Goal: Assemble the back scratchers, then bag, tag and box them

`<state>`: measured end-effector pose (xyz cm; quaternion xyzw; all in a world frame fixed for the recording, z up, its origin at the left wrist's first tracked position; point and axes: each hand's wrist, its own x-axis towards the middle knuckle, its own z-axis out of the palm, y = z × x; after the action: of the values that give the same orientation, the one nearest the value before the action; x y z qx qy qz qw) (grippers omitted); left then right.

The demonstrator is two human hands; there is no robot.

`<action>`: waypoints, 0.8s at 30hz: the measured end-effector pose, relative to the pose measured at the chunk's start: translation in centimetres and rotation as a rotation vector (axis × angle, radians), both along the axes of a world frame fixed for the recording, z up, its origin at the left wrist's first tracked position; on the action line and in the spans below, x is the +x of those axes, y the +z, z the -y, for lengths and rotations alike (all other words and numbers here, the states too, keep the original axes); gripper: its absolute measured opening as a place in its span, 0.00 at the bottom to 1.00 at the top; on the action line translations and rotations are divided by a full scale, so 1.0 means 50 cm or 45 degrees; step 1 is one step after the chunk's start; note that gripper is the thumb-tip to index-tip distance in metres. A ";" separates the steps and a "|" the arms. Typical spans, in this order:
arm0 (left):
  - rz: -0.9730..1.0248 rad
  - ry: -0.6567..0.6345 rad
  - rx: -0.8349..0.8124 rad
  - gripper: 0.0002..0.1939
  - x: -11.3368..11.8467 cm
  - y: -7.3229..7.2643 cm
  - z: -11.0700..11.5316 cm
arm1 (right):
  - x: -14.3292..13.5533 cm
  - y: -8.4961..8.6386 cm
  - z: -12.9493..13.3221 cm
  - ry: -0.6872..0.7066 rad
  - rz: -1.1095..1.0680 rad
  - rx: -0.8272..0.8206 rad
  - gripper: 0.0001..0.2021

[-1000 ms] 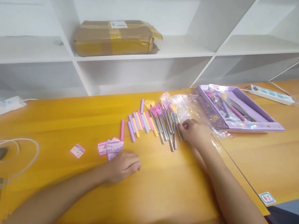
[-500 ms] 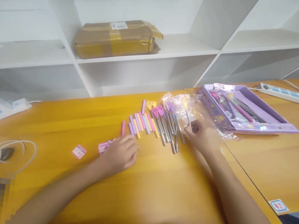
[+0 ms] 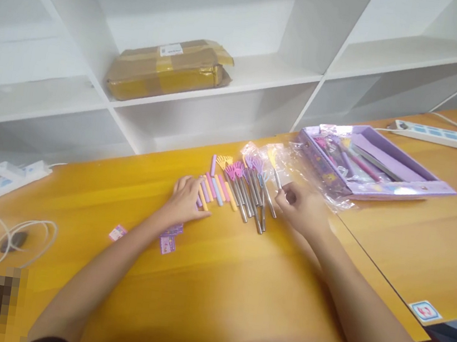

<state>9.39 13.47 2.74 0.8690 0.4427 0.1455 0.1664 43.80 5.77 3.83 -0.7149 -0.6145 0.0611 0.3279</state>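
My left hand (image 3: 186, 199) reaches over the left end of a row of pastel tubes (image 3: 218, 187), its thumb spread apart from the other fingers. My right hand (image 3: 302, 206) pinches the metal rod of a yellow hand-shaped scratcher (image 3: 276, 169), whose yellow end points up and away. Between the hands lies a pile of metal rods (image 3: 255, 191) with pink, purple and yellow hand-shaped ends. Small printed cards (image 3: 167, 243) lie beside my left wrist, and another pink card (image 3: 117, 232) is partly behind my forearm.
A purple box (image 3: 403, 188) with more rods stands at the right, beside crumpled clear plastic (image 3: 293, 157). Power strips (image 3: 10, 181) and a coiled cable (image 3: 51, 237) are at the left. A taped parcel (image 3: 170, 71) rests on the white shelf behind.
My left hand has moved up from the cards to the tubes and opened, uncovering more cards. The right hand still holds the yellow scratcher. The view has shifted slightly.
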 end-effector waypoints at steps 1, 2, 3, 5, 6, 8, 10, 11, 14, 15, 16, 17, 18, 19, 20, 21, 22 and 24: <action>0.005 0.011 0.008 0.58 0.001 0.005 0.000 | 0.001 0.001 0.000 0.003 -0.009 0.007 0.09; 0.017 0.016 0.018 0.58 0.000 0.011 0.000 | 0.002 0.003 0.000 0.005 -0.024 0.016 0.08; 0.038 0.016 0.031 0.58 -0.001 0.019 0.003 | 0.003 0.005 0.000 0.010 -0.046 0.030 0.08; 0.139 0.000 0.033 0.58 -0.010 0.037 0.020 | 0.000 0.009 0.002 0.016 -0.131 0.070 0.09; 0.225 -0.014 -0.007 0.58 -0.018 0.045 0.035 | -0.005 0.010 0.005 0.008 -0.210 0.095 0.10; 0.484 -0.057 -0.245 0.61 -0.037 0.056 0.081 | -0.030 0.009 0.019 -0.034 -0.454 0.144 0.13; 0.824 -0.156 -0.683 0.63 -0.059 0.058 0.144 | -0.073 0.002 0.043 -0.037 -0.800 0.147 0.16; 1.051 -0.209 -0.862 0.62 -0.070 0.056 0.178 | -0.102 -0.003 0.058 0.009 -0.989 0.112 0.18; 1.325 -0.263 -1.462 0.50 -0.099 0.040 0.268 | -0.192 -0.015 0.105 0.253 -1.496 -0.121 0.21; 1.403 -0.220 -1.614 0.48 -0.106 0.033 0.289 | -0.218 -0.018 0.118 0.299 -1.630 -0.195 0.21; 1.461 -0.170 -1.736 0.45 -0.113 0.025 0.304 | -0.240 -0.019 0.127 0.331 -1.748 -0.259 0.21; 1.520 -0.113 -1.814 0.42 -0.119 0.018 0.313 | -0.258 -0.022 0.133 0.359 -1.848 -0.311 0.21; 1.570 -0.058 -1.851 0.39 -0.124 0.010 0.317 | -0.272 -0.025 0.136 0.390 -1.930 -0.345 0.20; 1.596 -0.017 -1.847 0.35 -0.129 0.003 0.317 | -0.282 -0.029 0.136 0.431 -1.993 -0.363 0.20; 1.598 -0.001 -1.811 0.30 -0.134 -0.005 0.315 | -0.288 -0.035 0.135 0.473 -2.037 -0.366 0.21; 1.579 -0.014 -1.754 0.26 -0.139 -0.011 0.312 | -0.292 -0.043 0.134 0.502 -2.070 -0.357 0.22; 1.539 -0.054 -1.698 0.24 -0.143 -0.017 0.309 | -0.293 -0.052 0.133 0.517 -2.095 -0.353 0.23; 1.404 -0.167 -1.640 0.22 -0.150 -0.025 0.308 | -0.290 -0.068 0.136 0.520 -2.123 -0.386 0.23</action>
<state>1.88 -1.94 1.47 0.4333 0.2434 0.2578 0.8286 29.29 -1.04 0.42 -0.3490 -0.2755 0.7033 0.5547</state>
